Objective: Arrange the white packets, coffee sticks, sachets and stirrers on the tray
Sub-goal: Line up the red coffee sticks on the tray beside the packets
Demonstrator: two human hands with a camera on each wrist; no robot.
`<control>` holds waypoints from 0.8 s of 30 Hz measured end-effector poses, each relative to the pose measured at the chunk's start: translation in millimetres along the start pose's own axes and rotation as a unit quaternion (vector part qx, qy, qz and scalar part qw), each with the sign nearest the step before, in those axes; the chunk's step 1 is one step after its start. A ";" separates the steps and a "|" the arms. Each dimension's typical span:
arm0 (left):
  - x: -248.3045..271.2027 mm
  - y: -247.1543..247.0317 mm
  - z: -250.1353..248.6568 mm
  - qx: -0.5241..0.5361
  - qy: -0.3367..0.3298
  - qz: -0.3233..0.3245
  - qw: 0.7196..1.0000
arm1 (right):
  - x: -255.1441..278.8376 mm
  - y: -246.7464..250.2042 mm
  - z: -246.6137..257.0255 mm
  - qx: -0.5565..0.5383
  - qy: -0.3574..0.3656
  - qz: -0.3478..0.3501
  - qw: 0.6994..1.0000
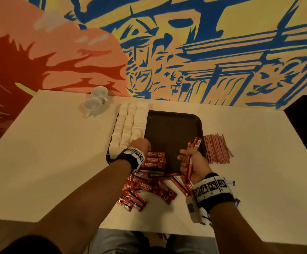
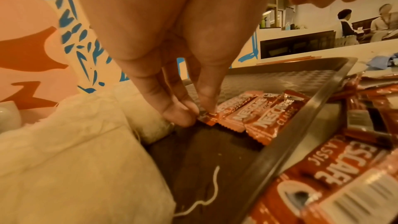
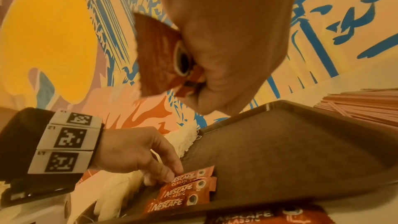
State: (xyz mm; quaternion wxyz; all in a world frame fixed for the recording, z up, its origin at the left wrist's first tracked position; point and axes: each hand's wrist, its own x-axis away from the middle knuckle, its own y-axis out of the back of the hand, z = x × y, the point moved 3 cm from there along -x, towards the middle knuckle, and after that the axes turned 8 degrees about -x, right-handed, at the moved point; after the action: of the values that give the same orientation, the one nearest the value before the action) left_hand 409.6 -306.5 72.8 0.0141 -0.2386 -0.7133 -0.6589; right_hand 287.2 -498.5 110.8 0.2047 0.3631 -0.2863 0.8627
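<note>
A dark brown tray (image 1: 174, 129) lies mid-table. Rows of white packets (image 1: 128, 123) fill its left side. Three red coffee sticks (image 1: 155, 160) lie side by side at the tray's near left. My left hand (image 1: 145, 146) pinches the end of the farthest stick (image 2: 231, 106) between thumb and fingertips (image 2: 206, 101). My right hand (image 1: 185, 159) hovers over the tray's near right corner and grips a bundle of coffee sticks (image 1: 192, 149), seen close in the right wrist view as a red stick end (image 3: 157, 57). Pink stirrers (image 1: 216, 149) lie in a heap right of the tray.
Loose coffee sticks (image 1: 149, 189) are scattered on the table between the tray and the front edge. Blue sachets (image 1: 230, 183) peek out under my right wrist. Two white cups (image 1: 95, 102) stand at the back left, near the painted wall.
</note>
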 end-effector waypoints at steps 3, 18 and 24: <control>1.1 2.4 0.7 0.006 -0.002 0.004 1.000 | 0.4 -7.3 -2.2 -0.006 -0.002 0.015 1.000; 76.0 102.7 17.0 0.432 0.020 -0.188 0.882 | 45.2 -57.4 37.5 -0.036 0.140 0.129 0.981; 123.1 121.0 0.3 0.513 -0.034 -0.182 0.838 | 75.1 -88.2 38.3 -0.049 0.170 0.175 0.968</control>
State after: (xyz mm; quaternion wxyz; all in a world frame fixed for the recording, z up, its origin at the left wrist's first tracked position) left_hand 344.0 -264.4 226.8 -0.0096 -0.0857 -0.9796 -0.1813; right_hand 307.1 -445.9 219.0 0.1137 0.1443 -0.3485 0.9191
